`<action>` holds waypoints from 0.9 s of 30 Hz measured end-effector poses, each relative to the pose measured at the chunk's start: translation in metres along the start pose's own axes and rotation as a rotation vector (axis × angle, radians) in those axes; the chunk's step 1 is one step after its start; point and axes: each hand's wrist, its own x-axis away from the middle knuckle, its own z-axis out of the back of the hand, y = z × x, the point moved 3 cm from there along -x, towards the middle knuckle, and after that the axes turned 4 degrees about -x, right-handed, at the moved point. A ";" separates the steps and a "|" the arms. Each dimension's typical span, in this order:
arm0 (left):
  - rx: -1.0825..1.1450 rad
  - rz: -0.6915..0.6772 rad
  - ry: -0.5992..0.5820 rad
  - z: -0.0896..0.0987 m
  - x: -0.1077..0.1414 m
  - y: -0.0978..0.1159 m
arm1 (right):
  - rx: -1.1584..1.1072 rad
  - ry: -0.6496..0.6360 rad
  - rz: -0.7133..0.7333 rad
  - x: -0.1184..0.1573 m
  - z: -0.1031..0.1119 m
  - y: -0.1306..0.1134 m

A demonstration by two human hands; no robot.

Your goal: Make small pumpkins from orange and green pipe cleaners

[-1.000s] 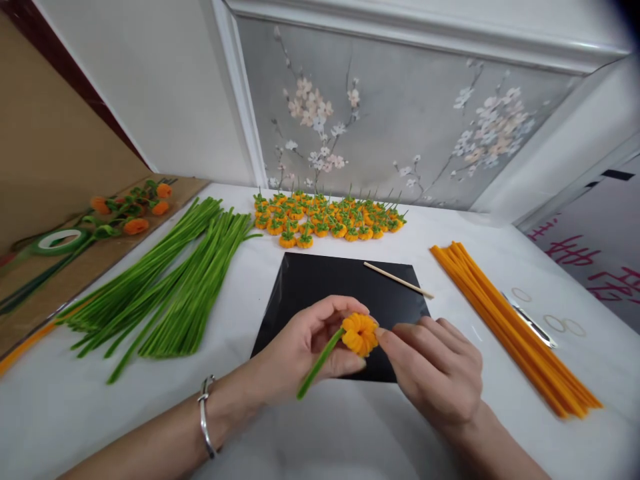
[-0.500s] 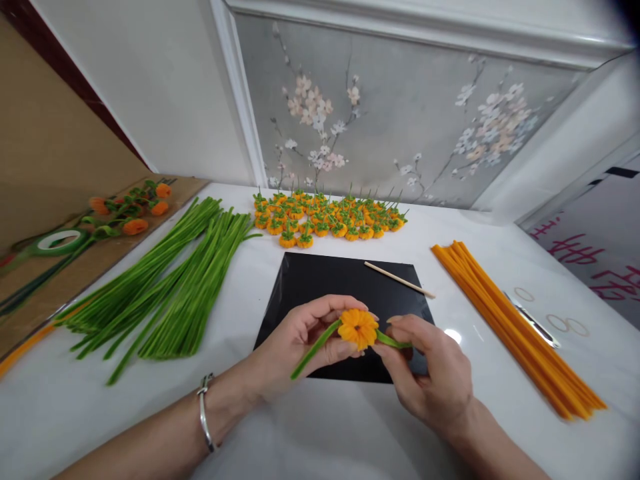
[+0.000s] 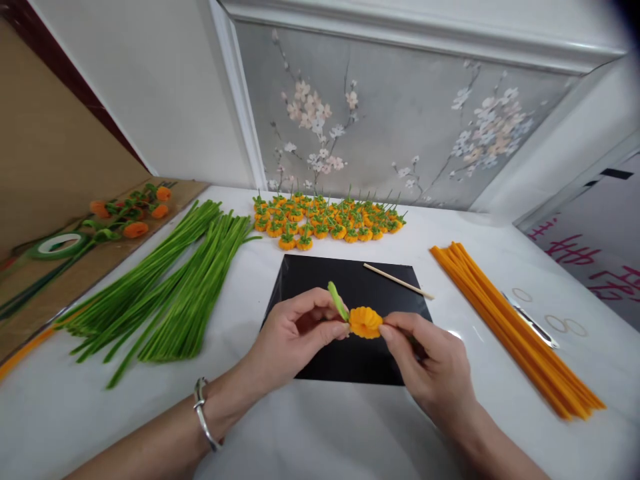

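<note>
An orange pipe-cleaner flower (image 3: 365,323) is held up between my two hands, above a black mat (image 3: 345,280). My left hand (image 3: 300,333) pinches its left side, where a green pipe cleaner (image 3: 338,301) sticks up from the fingertips. On the other side, my right hand (image 3: 425,353) has thumb and index finger closed at the flower's right edge. The lower fingers of the right hand hide whatever lies behind them. A thin wooden stick (image 3: 399,280) rests across the mat's upper right corner.
Green pipe cleaners (image 3: 185,300) lie in bundles at left, orange pipe cleaners (image 3: 515,333) at right beside a slim metal tool (image 3: 533,323) and rubber bands (image 3: 556,324). Several finished orange flowers (image 3: 325,220) stand at the back. Green tape (image 3: 59,245) sits far left.
The flower has tipped from facing me to a more side-on view. Its left green strip now points up instead of down-left, and the right hand's fingertips have closed in on the flower's edge.
</note>
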 end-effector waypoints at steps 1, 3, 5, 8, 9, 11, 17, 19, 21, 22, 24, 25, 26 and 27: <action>-0.031 -0.017 0.007 -0.001 0.001 0.001 | -0.026 -0.012 -0.056 0.001 -0.001 0.001; -0.095 -0.084 0.040 -0.001 0.003 0.002 | -0.057 -0.029 -0.134 0.002 -0.003 0.001; -0.154 -0.172 0.050 -0.002 0.005 0.003 | -0.074 -0.047 -0.170 0.002 -0.005 0.000; -0.206 -0.227 -0.026 -0.006 0.008 0.002 | -0.089 -0.104 -0.195 0.003 -0.009 0.001; -0.193 -0.194 -0.071 -0.008 0.008 0.001 | -0.096 -0.126 -0.208 0.003 -0.010 0.003; -0.106 -0.064 -0.159 -0.013 0.009 -0.002 | -0.109 -0.172 -0.242 0.004 -0.013 0.007; -0.049 0.109 -0.180 -0.020 0.008 -0.005 | -0.117 -0.129 -0.177 -0.002 -0.008 0.014; -0.164 0.062 -0.199 -0.021 0.008 -0.004 | -0.182 -0.140 -0.147 -0.004 -0.006 0.011; -0.261 0.023 -0.240 -0.023 0.008 -0.003 | -0.262 -0.211 -0.164 -0.005 -0.008 0.007; -0.298 0.006 -0.258 -0.024 0.009 -0.003 | -0.300 -0.242 -0.176 -0.005 -0.010 0.004; -0.359 -0.029 -0.280 -0.026 0.009 -0.003 | -0.360 -0.275 -0.197 -0.004 -0.014 0.000; -0.385 -0.044 -0.283 -0.027 0.009 -0.003 | -0.385 -0.278 -0.205 -0.004 -0.016 -0.001; -0.408 -0.057 -0.284 -0.027 0.009 -0.003 | -0.407 -0.276 -0.221 -0.003 -0.017 -0.002; -0.427 -0.063 -0.281 -0.028 0.009 -0.004 | -0.428 -0.273 -0.244 -0.002 -0.018 -0.002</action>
